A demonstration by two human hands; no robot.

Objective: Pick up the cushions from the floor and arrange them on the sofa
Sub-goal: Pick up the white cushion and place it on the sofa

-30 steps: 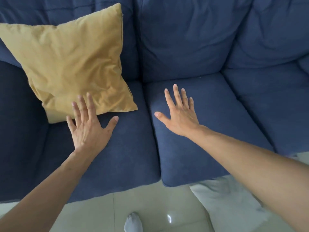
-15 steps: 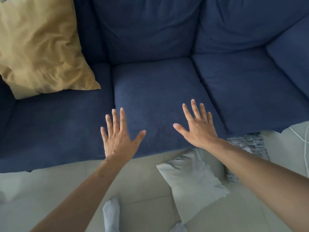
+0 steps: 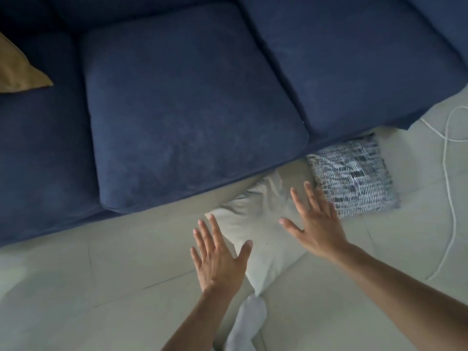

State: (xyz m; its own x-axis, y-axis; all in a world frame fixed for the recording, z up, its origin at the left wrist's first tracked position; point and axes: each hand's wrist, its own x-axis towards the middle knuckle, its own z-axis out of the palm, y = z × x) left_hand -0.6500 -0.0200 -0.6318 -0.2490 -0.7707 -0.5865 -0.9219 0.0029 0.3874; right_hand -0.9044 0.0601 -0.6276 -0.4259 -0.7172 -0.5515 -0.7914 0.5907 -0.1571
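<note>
A pale cream cushion [image 3: 263, 224] lies on the tiled floor in front of the blue sofa [image 3: 190, 102]. My left hand [image 3: 219, 259] hovers over its left edge, fingers spread, holding nothing. Over the cushion's right side my right hand [image 3: 315, 224] is open too. A black-and-white patterned cushion [image 3: 354, 173] lies on the floor just right of it, partly under the sofa's front edge. Only a corner of the mustard yellow cushion [image 3: 17, 72] on the left sofa seat shows.
A white cord [image 3: 448, 198] trails across the floor at the right. My foot in a white sock [image 3: 248, 323] stands just below the cream cushion. Pale floor tiles [image 3: 88, 287] stretch to the left.
My view has dropped and shifted right, from the sofa seat to the floor. Both hands have come down off the sofa to above the cream cushion. The yellow cushion has slid nearly out of view.
</note>
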